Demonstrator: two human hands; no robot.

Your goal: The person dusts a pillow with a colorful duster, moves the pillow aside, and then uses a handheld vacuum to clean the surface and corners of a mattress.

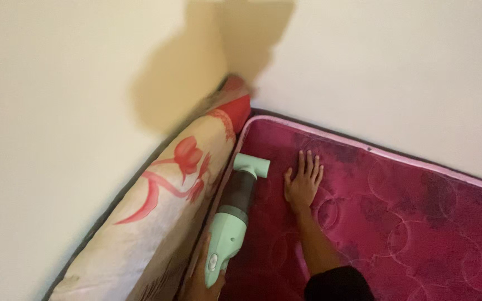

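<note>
- Warm, yellowish indoor light; moderate overall, dimmer toward the bottom edge.
- A large soft-edged shadow point(196, 72) falls on the cream wall point(57, 111) above the corner, so the light comes from behind me.
- The red mattress point(408, 223) is evenly lit, without glare; its quilted pattern reads clearly.
- The upended floral mattress point(163, 212) is smeared by motion blur, worst at its top end.
- My right hand point(303, 181) is fairly sharp; my left hand point(203, 281) on the green handheld vacuum point(232, 223) sits in shade, with little detail.
- Fine grain throughout; the wall lines slant with the tilted view.
</note>
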